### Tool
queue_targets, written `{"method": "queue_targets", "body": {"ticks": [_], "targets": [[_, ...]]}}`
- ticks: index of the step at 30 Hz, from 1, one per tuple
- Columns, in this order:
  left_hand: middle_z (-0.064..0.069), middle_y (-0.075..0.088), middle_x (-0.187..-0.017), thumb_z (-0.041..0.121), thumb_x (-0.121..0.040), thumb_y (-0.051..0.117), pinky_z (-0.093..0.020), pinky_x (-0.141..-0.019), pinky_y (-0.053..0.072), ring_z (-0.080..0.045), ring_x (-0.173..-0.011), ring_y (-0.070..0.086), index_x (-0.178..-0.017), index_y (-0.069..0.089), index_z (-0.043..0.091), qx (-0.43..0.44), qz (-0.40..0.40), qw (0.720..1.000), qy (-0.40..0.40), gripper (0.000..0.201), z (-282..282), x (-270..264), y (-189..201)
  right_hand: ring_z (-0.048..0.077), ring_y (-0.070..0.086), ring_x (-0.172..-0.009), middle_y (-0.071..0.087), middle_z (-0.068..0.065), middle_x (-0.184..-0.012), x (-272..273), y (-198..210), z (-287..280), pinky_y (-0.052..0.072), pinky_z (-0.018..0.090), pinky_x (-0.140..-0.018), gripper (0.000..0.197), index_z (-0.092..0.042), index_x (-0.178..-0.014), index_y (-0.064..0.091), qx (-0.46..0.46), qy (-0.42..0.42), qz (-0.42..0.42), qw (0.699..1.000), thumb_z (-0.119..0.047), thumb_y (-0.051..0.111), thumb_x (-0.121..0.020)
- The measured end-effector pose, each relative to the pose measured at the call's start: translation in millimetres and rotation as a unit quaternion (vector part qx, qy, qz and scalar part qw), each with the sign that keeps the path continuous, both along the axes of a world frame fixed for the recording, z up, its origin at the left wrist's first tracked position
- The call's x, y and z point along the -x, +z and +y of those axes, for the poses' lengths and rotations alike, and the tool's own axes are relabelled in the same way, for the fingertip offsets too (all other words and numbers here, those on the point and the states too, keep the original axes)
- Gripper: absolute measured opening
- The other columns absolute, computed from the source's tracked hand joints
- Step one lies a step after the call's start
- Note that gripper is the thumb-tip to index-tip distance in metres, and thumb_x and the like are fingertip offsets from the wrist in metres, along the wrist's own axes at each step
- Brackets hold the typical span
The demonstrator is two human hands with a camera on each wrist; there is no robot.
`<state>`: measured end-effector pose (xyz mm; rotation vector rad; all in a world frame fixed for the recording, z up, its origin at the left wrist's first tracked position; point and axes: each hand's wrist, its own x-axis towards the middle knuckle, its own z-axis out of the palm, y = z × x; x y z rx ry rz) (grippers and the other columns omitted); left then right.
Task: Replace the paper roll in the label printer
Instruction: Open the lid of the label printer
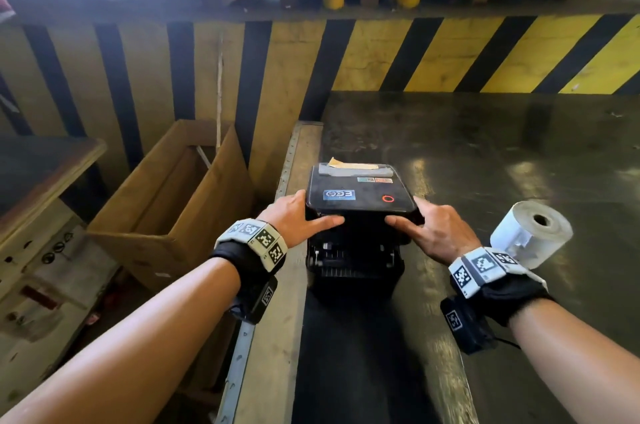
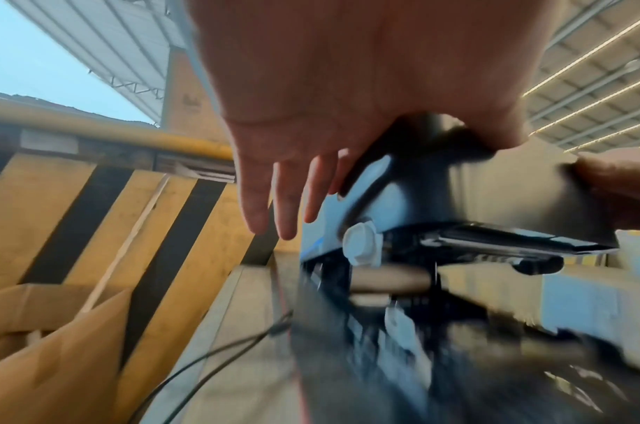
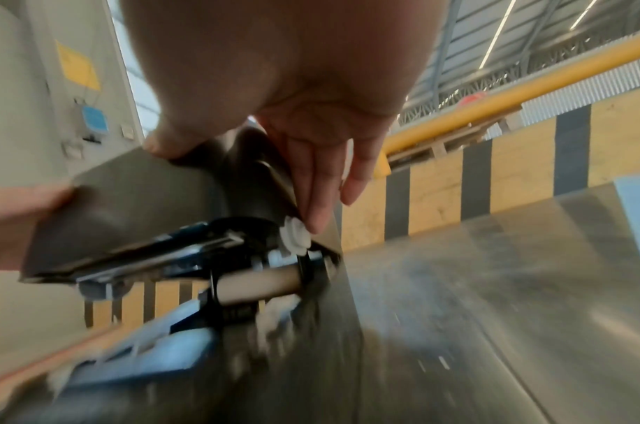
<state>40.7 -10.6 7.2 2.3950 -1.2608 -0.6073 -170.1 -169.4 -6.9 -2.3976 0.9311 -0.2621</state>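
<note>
A black label printer (image 1: 356, 261) stands at the left edge of a dark table. Its lid (image 1: 360, 191) is lifted, leaving the paper bay open toward me. My left hand (image 1: 311, 214) grips the lid's left front corner, thumb along the front edge and fingers down the side. At the right front corner my right hand (image 1: 415, 221) holds it the same way. Inside, a bare brown cardboard core (image 2: 387, 279) sits on the holder, also visible as the core (image 3: 257, 284) from the right wrist. A full white paper roll (image 1: 530, 236) lies on the table just right of my right wrist.
An open cardboard box (image 1: 166, 202) stands on the floor left of the table (image 1: 485, 146). A yellow and black striped wall (image 1: 415, 53) rises behind. A thin cable (image 2: 209, 370) hangs near the printer's left side. A wooden shelf (image 1: 52, 164) is at far left.
</note>
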Motion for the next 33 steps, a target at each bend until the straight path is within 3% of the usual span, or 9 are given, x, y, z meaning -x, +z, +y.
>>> {"method": "queue_targets", "body": {"ticks": [2,4,6,8,12,16,24,28,33], "targets": [[-0.007,0.065,-0.114,0.076,-0.068,0.052,-0.04,-0.089,0.053,-0.023,-0.099,0.063,-0.12,0.053,0.016,0.053,-0.004,0.997,0.048,0.079,-13.8,-2.5,14.1,0.033,0.065,-0.091,0.071,0.013,-0.094,-12.8,19.6,-7.6,0.053,0.042,-0.082,0.078,-0.019,-0.108,0.06,0.028,-0.047,-0.041,0.998,-0.082,0.039,-0.067],[-0.006,0.069,-0.097,0.072,-0.071,0.054,-0.035,-0.079,0.055,-0.02,-0.085,0.063,-0.095,0.063,0.017,0.11,-0.003,0.99,0.093,0.061,-27.7,-4.4,26.9,0.038,0.062,-0.1,0.069,0.019,-0.105,-28.8,38.1,-13.7,0.05,0.039,-0.085,0.062,-0.014,-0.118,0.054,0.041,-0.104,-0.093,0.989,-0.062,0.052,-0.079],[-0.003,0.068,-0.082,0.074,-0.07,0.054,-0.031,-0.071,0.052,-0.019,-0.076,0.062,-0.07,0.06,0.024,0.15,-0.018,0.98,0.126,0.05,-40.7,-8.1,36.7,0.04,0.059,-0.106,0.064,0.021,-0.115,-44.7,51.2,-16.6,0.046,0.039,-0.087,0.054,-0.013,-0.128,0.041,0.06,-0.115,-0.126,0.984,-0.044,0.055,-0.086],[-0.002,0.064,-0.076,0.075,-0.069,0.053,-0.029,-0.068,0.047,-0.021,-0.075,0.06,-0.064,0.058,0.025,0.17,-0.038,0.972,0.155,0.051,-53.0,-13.4,42.0,0.038,0.057,-0.112,0.057,0.016,-0.129,-57.5,56.3,-15.8,0.045,0.042,-0.091,0.052,-0.016,-0.133,0.034,0.093,-0.077,-0.136,0.983,-0.032,0.054,-0.088],[-0.009,0.069,-0.091,0.073,-0.073,0.051,-0.037,-0.082,0.051,-0.03,-0.091,0.063,-0.083,0.064,0.017,0.204,-0.052,0.959,0.189,0.058,-75.7,-23.1,46.8,0.036,0.051,-0.121,0.038,0.014,-0.147,-74.1,48.4,-26.1,0.046,0.042,-0.093,0.037,-0.022,-0.129,0.047,0.164,-0.025,-0.13,0.978,-0.029,0.046,-0.093],[-0.009,0.063,-0.126,0.048,-0.089,0.05,-0.043,-0.1,0.047,-0.029,-0.118,0.057,-0.132,0.051,0.021,0.272,-0.071,0.951,0.13,0.051,-83.8,-27.6,33.1,0.036,0.05,-0.123,0.034,0.014,-0.15,-91.0,46.2,-43.4,0.048,0.045,-0.092,0.036,-0.027,-0.128,0.051,0.164,-0.044,-0.141,0.975,-0.036,0.042,-0.094],[-0.004,0.066,-0.122,0.035,-0.092,0.051,-0.034,-0.098,0.049,-0.021,-0.112,0.062,-0.126,0.059,0.024,0.336,-0.07,0.934,0.102,0.036,-101.5,-50.7,28.9,0.023,0.026,-0.142,0.017,0.007,-0.158,-111.3,38.7,-67.7,0.035,0.042,-0.107,0.05,-0.033,-0.137,0.039,0.104,-0.028,-0.152,0.983,-0.05,0.039,-0.091],[-0.001,0.066,-0.12,0.04,-0.093,0.047,-0.04,-0.096,0.05,-0.02,-0.109,0.061,-0.128,0.056,0.027,0.322,-0.038,0.939,0.117,0.038,-113.3,-57.0,30.0,0.023,0.029,-0.141,0.018,0.005,-0.157,-119.9,40.5,-75.9,0.037,0.041,-0.105,0.05,-0.033,-0.137,0.04,0.101,-0.034,-0.146,0.983,-0.052,0.037,-0.091],[-0.002,0.064,-0.126,0.042,-0.093,0.046,-0.037,-0.099,0.049,-0.022,-0.115,0.06,-0.127,0.057,0.03,0.318,-0.015,0.937,0.143,0.038,-122.1,-60.1,31.8,0.024,0.033,-0.139,0.02,0.004,-0.157,-124.1,44.4,-83.1,0.037,0.04,-0.105,0.049,-0.034,-0.136,0.041,0.084,-0.041,-0.138,0.986,-0.052,0.037,-0.091]]}}
